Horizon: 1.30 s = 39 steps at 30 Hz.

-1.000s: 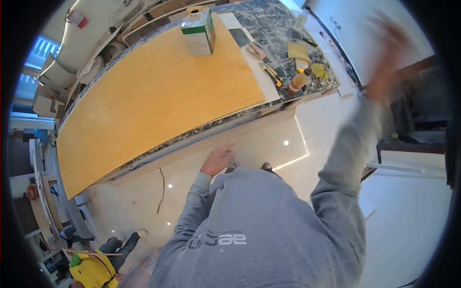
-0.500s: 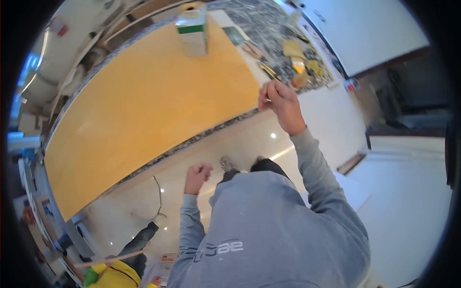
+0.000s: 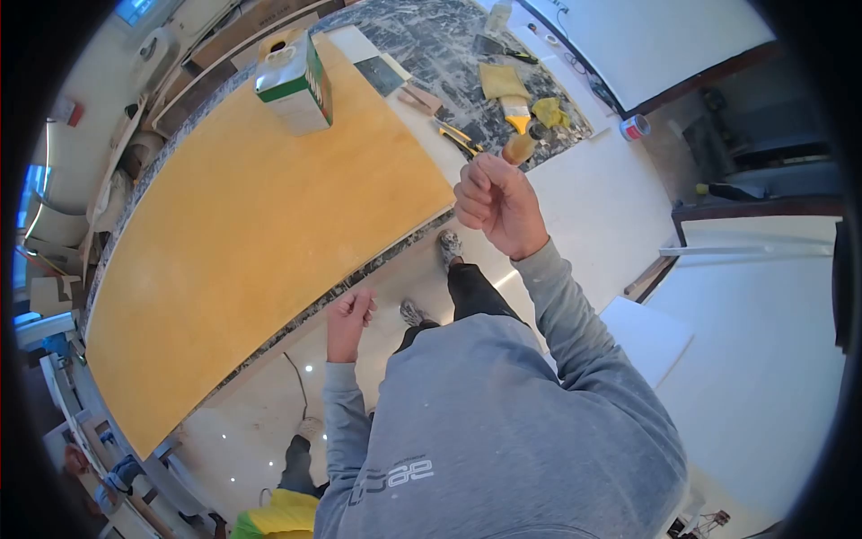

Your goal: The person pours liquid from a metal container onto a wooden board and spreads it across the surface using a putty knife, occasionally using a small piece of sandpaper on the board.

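one board lies along the table's near edge; left hand half curled, right hand curled tighter, cannot tell if either holds anything; one tin near the board's far right corner, contents hidden; one bottle by the table's near right corner

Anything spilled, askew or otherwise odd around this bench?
One thing: a dark cord trails loose across the floor beside the yellow board, perhaps a trip hazard. The bench top looks whitish-streaked, but I see no fresh spill.

sweatshirt | chest logo: letters resembling "ae", rest unclear | tin: side lettering illegible
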Available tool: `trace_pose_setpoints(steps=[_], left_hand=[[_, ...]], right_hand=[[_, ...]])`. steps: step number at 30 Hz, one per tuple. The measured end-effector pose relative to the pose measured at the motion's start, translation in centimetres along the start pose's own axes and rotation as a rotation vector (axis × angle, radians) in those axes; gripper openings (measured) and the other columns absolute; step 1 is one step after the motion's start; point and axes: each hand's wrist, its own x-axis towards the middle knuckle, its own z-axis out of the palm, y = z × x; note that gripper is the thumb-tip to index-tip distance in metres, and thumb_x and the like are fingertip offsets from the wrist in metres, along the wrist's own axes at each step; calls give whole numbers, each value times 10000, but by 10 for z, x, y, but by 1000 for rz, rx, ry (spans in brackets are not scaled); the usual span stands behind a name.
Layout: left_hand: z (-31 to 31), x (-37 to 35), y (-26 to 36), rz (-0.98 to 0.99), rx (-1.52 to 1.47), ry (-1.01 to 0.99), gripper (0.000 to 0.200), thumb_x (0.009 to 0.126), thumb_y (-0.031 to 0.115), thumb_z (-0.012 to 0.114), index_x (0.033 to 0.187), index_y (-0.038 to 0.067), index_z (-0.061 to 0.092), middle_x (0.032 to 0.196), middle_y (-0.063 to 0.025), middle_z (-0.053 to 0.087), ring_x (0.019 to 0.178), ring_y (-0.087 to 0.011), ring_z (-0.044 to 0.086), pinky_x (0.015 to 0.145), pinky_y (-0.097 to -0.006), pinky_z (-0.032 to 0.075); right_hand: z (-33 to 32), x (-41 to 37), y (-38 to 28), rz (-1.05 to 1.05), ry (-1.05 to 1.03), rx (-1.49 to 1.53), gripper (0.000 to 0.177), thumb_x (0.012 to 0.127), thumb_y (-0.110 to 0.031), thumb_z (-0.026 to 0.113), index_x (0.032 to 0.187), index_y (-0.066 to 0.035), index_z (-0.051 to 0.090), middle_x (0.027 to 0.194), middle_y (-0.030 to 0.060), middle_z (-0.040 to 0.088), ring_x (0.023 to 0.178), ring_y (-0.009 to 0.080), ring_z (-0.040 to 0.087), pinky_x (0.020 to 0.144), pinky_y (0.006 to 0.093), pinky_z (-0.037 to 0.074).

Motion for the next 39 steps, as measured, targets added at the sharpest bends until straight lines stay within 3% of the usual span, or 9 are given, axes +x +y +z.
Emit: trace_pose_setpoints(steps=[8,11,14,16,19,21,29,33,39], left_hand=[[20,81,70,193,152,294,215,989,199,708,1079,5,725,840,15,654,724,-45,555,661,-207,465],[13,162,110,367,295,429,560,897,170,810,1368,-5,564,1190,-76,605,1038,-149,574,895,-305,503],[11,245,154,456,235,585,1129,784,189,916,1617,8,175,1543,-170,358,1347,-265,446,1020,-384,473],[1,312,158,432,238,740,1214,723,132,950,1587,6,107,1539,-210,335,1407,-302,397,1074,-407,479],[41,360,192,796,-23,695,1142,685,57,954,1517,15,173,1462,-200,410,1369,-312,452,1099,-422,510],[38,384,194,764,-131,770,1092,675,15,945,1468,13,194,1419,-182,445,1317,-299,501,1099,-420,530],[-26,323,249,629,73,724,549,753,-69,855,1247,-67,613,1195,-161,692,1011,-224,690,877,-364,599],[6,236,306,594,452,679,801,807,53,856,1459,-33,399,1280,-170,622,1095,-240,644,942,-356,549],[-12,176,331,590,1311,647,1034,716,226,908,1503,-63,302,1397,-234,491,1266,-339,533,1060,-421,442]], right_hand=[[-98,-2,-21,118,369,-593,402,1051,-247,568,700,-102,435,587,-36,397,501,67,367,462,265,321],[-162,-25,-30,179,528,-876,537,1017,-301,674,591,-63,450,480,-43,391,494,57,433,460,280,349],[-244,-47,-30,169,565,-1336,325,972,-299,719,833,-21,624,615,37,525,561,147,516,560,334,462],[-275,-57,-31,28,635,-1458,284,922,-255,766,1072,-27,687,789,81,632,626,204,554,643,360,518],[-263,-51,-74,193,617,-1367,637,827,-175,829,1395,-78,558,1165,117,653,823,259,616,776,370,546],[-262,-34,-84,179,516,-1403,835,752,-104,869,1485,-111,468,1356,111,559,969,252,619,822,360,543],[-289,12,-126,-26,560,-1395,505,848,2,731,1330,-55,589,1212,129,624,871,248,644,754,329,543],[-355,37,-161,-203,849,-1425,236,911,-32,671,1147,-13,673,904,120,693,735,274,662,698,344,541],[-344,116,-181,-92,595,-1555,160,938,-118,685,1049,-3,690,853,170,699,780,304,699,700,372,539]])
